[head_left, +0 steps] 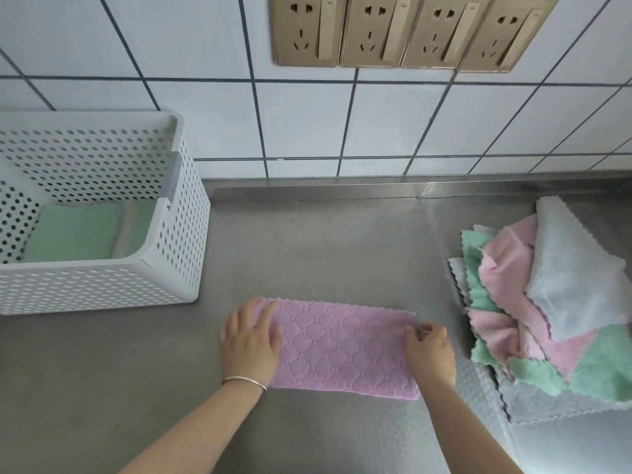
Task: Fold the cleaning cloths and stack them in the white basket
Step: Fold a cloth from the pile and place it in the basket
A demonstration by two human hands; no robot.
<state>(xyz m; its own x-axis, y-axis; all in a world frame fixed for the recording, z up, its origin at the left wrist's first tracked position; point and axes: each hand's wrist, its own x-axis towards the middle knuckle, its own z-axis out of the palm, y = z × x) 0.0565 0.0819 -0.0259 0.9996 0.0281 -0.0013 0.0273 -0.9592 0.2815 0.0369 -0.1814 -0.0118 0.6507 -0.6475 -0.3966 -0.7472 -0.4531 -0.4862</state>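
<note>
1. Tiled wall (212,124): white tiles, dark grout, fills the top half of the view. Meets the counter along a raised steel lip.
2. Steel counter (325,241): brushed metal, carries everything below.
3. White basket (102,289): perforated plastic, far left on the counter, up against the wall. One folded green cloth (75,234) lies flat on its bottom.
4. Cloth pile (547,302): right side of the counter, unfolded and loosely heaped. Pink, green, pale blue and grey pieces overlap, all with scalloped edges. A pale blue one sits on top at the back, a grey one at the bottom front.
5. Pink cloth (345,347): centre front of the counter, between basket and pile, touching neither. Folded into a long rectangle, diamond quilt pattern up, lying flat.
6. Outlet row (413,29): four gold-coloured socket plates side by side on the wall, top centre-right.
7. Left hand (251,340): palm down, fingers straight and spread, pressing flat on the pink cloth's left end. Nothing grasped.
8. Right hand (431,350): at the cloth's right end, thumb and fingertips pinching the upper right corner edge.
9. Bracelet (244,383): thin metal band on the left wrist.
</note>
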